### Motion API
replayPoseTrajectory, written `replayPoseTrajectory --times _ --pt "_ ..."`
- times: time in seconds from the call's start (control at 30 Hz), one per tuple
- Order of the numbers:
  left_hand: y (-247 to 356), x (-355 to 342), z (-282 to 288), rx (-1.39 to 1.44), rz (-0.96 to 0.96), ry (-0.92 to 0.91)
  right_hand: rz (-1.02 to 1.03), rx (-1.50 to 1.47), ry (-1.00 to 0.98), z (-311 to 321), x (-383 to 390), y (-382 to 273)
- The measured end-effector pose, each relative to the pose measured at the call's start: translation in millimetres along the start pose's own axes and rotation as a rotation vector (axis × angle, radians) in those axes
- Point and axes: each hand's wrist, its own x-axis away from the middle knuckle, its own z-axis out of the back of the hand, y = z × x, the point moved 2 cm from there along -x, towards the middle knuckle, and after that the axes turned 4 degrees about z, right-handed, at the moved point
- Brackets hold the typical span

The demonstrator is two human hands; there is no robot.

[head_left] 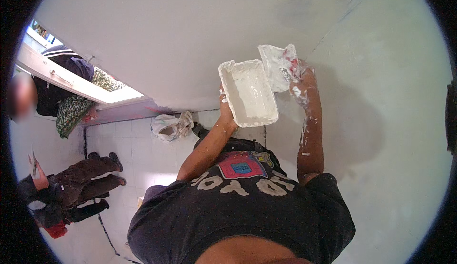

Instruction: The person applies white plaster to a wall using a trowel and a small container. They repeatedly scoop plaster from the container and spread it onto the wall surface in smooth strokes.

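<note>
- Nearest is the person's black T-shirt with pale lettering and a pink-and-blue print [243,207].
- Past it, the left hand [225,112] holds a rectangular white plastic tub [257,119] by its left edge; most of its fingers are hidden below the tub.
- White paste coats the tub's rim and inner walls; how much lies in it is hard to tell.
- The right hand [305,85], smeared white, grips a flat, paste-coated spreading blade with red patches [273,66]; its handle is hidden.
- That blade is beside the tub's upper right corner and right edge; whether they touch, I cannot tell.
- The step in hand looks like loading or wiping the blade at the tub; the next move seems to call for a level tub and a firm blade angle.
- Beyond, a crumpled white plastic bag [171,127] lies near the wall's lower edge.
- Farther left are a white window frame [40,64] and a co-worker in brown trousers [78,183].
</note>
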Motion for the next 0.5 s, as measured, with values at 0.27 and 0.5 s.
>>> replayPoseTrajectory --times 0.27,0.5 --pt "-3.6 -8.6 -15.5 0.072 -0.053 -0.022 0.345 0.310 -0.014 5.5 0.8 5.8" --pt "-11.5 -22.7 -16.8 0.060 -0.067 -0.081 0.282 0.377 -0.172 -11.7 15.7 -9.3"
